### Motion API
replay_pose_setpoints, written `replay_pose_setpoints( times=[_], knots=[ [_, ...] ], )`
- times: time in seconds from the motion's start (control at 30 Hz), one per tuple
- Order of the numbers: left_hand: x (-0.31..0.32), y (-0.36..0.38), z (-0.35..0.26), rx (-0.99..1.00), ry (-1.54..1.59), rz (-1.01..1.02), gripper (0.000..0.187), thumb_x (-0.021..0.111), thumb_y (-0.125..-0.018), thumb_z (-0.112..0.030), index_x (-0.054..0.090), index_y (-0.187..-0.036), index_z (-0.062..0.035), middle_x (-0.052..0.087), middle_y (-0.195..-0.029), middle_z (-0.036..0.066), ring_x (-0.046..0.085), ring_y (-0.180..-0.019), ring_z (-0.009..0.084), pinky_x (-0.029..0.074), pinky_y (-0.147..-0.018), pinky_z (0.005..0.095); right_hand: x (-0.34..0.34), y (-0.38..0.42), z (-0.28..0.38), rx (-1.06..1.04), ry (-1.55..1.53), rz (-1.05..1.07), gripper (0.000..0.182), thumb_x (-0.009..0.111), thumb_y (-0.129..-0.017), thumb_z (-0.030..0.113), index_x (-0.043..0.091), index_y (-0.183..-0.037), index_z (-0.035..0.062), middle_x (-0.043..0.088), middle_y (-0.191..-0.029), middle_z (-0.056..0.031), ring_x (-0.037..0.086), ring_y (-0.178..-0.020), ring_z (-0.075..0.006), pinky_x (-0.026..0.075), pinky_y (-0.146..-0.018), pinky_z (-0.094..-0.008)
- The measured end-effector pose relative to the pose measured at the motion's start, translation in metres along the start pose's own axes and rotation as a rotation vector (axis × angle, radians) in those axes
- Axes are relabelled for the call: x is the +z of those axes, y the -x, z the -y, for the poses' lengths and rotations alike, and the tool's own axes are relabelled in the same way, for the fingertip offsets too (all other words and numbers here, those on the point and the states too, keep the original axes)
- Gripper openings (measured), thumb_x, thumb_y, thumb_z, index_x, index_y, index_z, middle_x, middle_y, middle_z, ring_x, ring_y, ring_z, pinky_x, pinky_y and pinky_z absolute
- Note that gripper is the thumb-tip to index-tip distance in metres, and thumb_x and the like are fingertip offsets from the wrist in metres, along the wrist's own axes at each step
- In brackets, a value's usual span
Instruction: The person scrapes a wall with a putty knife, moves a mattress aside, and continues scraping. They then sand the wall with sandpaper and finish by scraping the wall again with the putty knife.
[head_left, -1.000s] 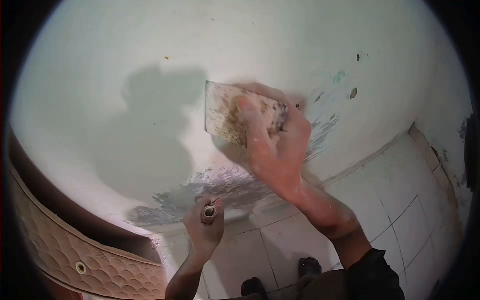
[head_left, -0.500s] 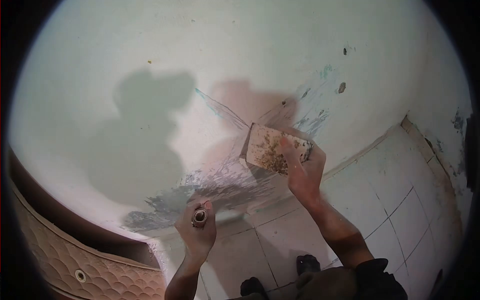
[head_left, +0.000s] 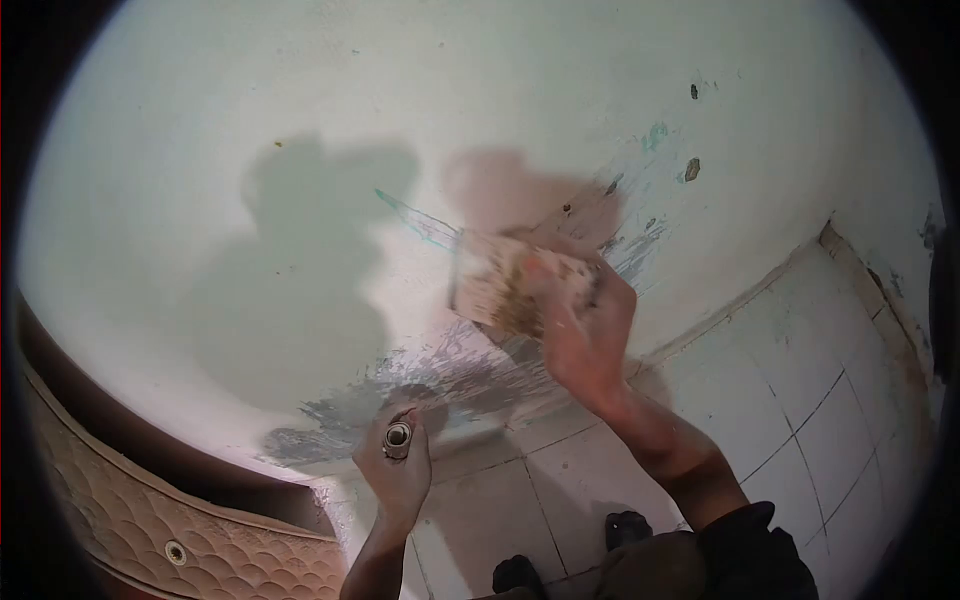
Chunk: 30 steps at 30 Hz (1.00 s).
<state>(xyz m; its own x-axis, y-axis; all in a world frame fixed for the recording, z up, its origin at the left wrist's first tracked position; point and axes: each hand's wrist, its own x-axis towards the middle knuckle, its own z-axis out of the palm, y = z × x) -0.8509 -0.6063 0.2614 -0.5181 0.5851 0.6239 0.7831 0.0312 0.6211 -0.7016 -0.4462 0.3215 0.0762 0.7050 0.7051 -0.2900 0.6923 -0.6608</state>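
Observation:
My right hand (head_left: 590, 335) is closed around a wide, flat scraper (head_left: 490, 275), its pale face blotched with brown. The thumb lies on that face, and the scraper's left edge is at the wall (head_left: 330, 60); motion blurs it. Lower left, my left hand (head_left: 393, 470) grips a narrow rolled-up sheet (head_left: 397, 435), seen end-on as a ring. This hand is in front of a grey scratched patch (head_left: 350, 405) low on the wall. A thin peeled streak (head_left: 415, 218) runs up and left from the scraper.
A quilted brown mattress (head_left: 120, 520) stands at lower left. White floor tiles (head_left: 740, 420) meet the wall along a rough edge. My feet (head_left: 520, 575) are at the bottom. Small chips (head_left: 692, 170) mark the wall at right, and shadows fall across it.
My right hand has moved the scraper left and slightly up along the wall. The left hand keeps its hold on the roll, almost in place. The view has shifted slightly.

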Motion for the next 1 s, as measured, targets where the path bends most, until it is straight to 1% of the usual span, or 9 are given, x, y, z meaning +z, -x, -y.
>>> replay_pose_setpoints(
  times=[0.13,0.3,0.4,0.57,0.7,0.8,0.87,0.93,1.0],
  knots=[
    [-0.006,-0.005,-0.002,0.02,0.023,-0.021,0.008,0.063,-0.084,-0.003,0.064,-0.091,0.0013,0.064,-0.078,0.008,0.057,-0.072,0.0116,0.045,-0.068,0.025,0.007,0.002,0.011,0.029,-0.105,0.033,0.02,0.061,-0.089,0.01,0.065,-0.101,-0.0057,0.067,-0.087,-0.0109,0.061,-0.078,-0.015,0.048,-0.071,-0.0272],
    [-0.012,-0.002,0.002,-0.031,0.03,-0.052,0.009,0.063,-0.084,-0.003,0.065,-0.092,0.0007,0.064,-0.078,0.007,0.057,-0.072,0.0108,0.045,-0.067,0.0244,-0.007,0.023,0.004,0.221,-0.043,-0.084,0.022,0.06,-0.09,0.01,0.061,-0.103,-0.007,0.064,-0.09,-0.0093,0.057,-0.084,-0.0122,0.047,-0.077,-0.0257],
    [-0.006,-0.001,-0.003,0.003,0.02,0.043,0.011,0.064,-0.083,-0.005,0.065,-0.093,0.0004,0.064,-0.076,0.007,0.056,-0.07,0.0105,0.045,-0.065,0.0243,-0.007,0.019,0.021,0.254,0.018,-0.041,0.022,0.059,-0.091,0.011,0.061,-0.103,-0.0074,0.063,-0.089,-0.008,0.057,-0.083,-0.012,0.047,-0.075,-0.0257],
    [-0.009,-0.003,-0.007,0.0,0.035,0.023,0.013,0.065,-0.083,-0.007,0.066,-0.094,-0.0005,0.063,-0.075,0.007,0.056,-0.068,0.01,0.045,-0.063,0.0243,-0.019,0.024,-0.011,0.166,-0.074,-0.023,0.022,0.06,-0.091,0.012,0.062,-0.102,-0.0073,0.063,-0.089,-0.0085,0.057,-0.082,-0.0114,0.047,-0.074,-0.0251],
    [-0.007,0.001,0.0,0.064,0.015,0.018,0.012,0.065,-0.084,-0.008,0.066,-0.094,-0.0006,0.063,-0.074,0.007,0.056,-0.067,0.0106,0.045,-0.063,0.0247,0.005,0.002,0.005,0.057,0.007,-0.021,0.023,0.061,-0.09,0.011,0.062,-0.103,-0.0077,0.064,-0.089,-0.0096,0.057,-0.083,-0.0117,0.047,-0.075,-0.0258],
    [-0.01,0.0,0.002,0.042,0.041,0.037,0.012,0.064,-0.084,-0.008,0.066,-0.093,-0.0002,0.064,-0.075,0.007,0.056,-0.067,0.0117,0.045,-0.063,0.0257,0.006,0.003,0.008,0.069,-0.048,-0.003,0.023,0.061,-0.09,0.012,0.062,-0.103,-0.0074,0.064,-0.09,-0.0091,0.057,-0.083,-0.0115,0.047,-0.074,-0.0257],
    [-0.019,-0.001,0.002,-0.007,0.035,0.034,0.016,0.064,-0.079,-0.001,0.064,-0.094,-0.0019,0.067,-0.082,0.013,0.064,-0.073,0.0197,0.049,-0.068,0.0285,-0.005,0.018,-0.005,0.045,-0.057,-0.021,0.023,0.061,-0.09,0.012,0.062,-0.103,-0.0071,0.064,-0.089,-0.0086,0.056,-0.083,-0.0112,0.047,-0.074,-0.0255],
    [-0.023,0.003,0.009,-0.03,0.016,0.035,0.016,0.064,-0.079,-0.001,0.064,-0.094,-0.0016,0.067,-0.082,0.013,0.064,-0.073,0.02,0.049,-0.069,0.029,-0.019,0.029,-0.011,0.183,-0.219,-0.076,0.024,0.06,-0.09,0.013,0.062,-0.103,-0.0068,0.064,-0.09,-0.0086,0.056,-0.083,-0.011,0.047,-0.074,-0.0252],
    [-0.019,0.007,0.009,-0.05,-0.005,0.05,0.015,0.064,-0.079,-0.001,0.064,-0.094,-0.0013,0.067,-0.082,0.013,0.064,-0.073,0.0204,0.049,-0.07,0.0294,-0.017,0.019,-0.01,0.143,-0.117,-0.063,0.024,0.06,-0.091,0.014,0.062,-0.103,-0.0069,0.064,-0.091,-0.0088,0.057,-0.083,-0.011,0.047,-0.074,-0.0252]
  ],
)
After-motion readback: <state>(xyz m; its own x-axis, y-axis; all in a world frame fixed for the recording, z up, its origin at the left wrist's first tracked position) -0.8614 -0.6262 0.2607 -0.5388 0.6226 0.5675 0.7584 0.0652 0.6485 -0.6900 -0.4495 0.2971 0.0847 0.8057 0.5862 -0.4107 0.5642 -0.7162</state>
